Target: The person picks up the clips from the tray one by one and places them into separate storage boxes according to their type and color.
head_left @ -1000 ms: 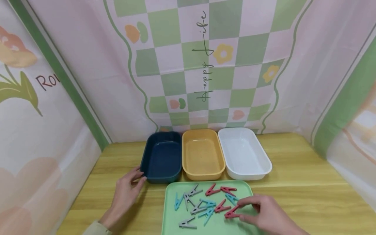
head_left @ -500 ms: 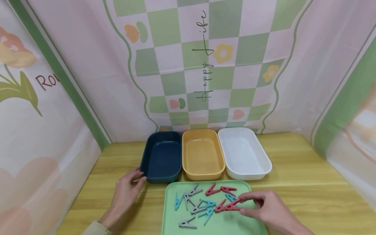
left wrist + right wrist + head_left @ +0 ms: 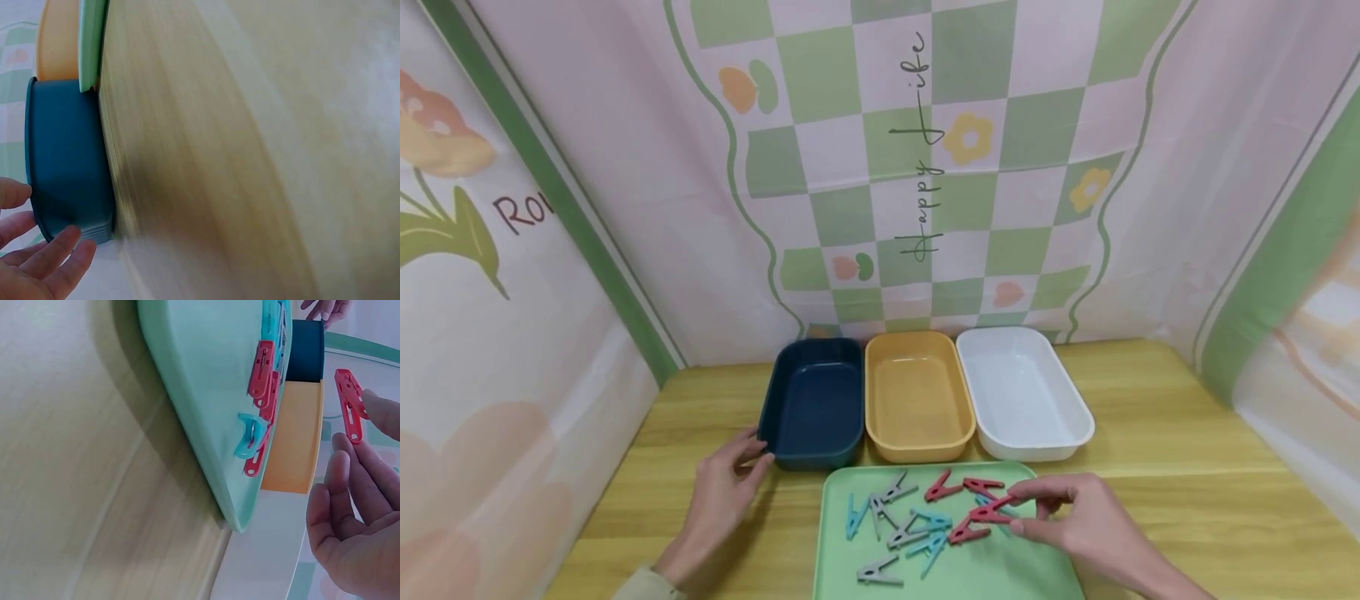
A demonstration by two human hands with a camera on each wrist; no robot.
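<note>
My right hand [image 3: 1086, 525] pinches a red clothespin [image 3: 991, 511] between thumb and fingertips above the right part of a green tray [image 3: 985, 575]. In the right wrist view that clothespin [image 3: 345, 394] hangs apart from the tray, its two legs spread towards the hand. Several red, teal and grey clothespins lie on the tray, among them a grey clothespin [image 3: 878, 571] near the front and a red clothespin [image 3: 967, 531] in the middle. My left hand [image 3: 722, 492] rests its fingertips at the near left corner of a dark blue dish [image 3: 816, 458], fingers loosely extended.
A yellow dish [image 3: 920, 452] and a white dish [image 3: 1030, 450] stand in a row with the blue one behind the tray. All sit on a wooden table [image 3: 1187, 467]. Patterned cloth [image 3: 970, 200] rises behind the dishes and along both sides.
The right hand has lifted the red clothespin off the tray and moved it slightly up and away from the front, over the other clothespins. The left hand has stayed at the blue dish.
</note>
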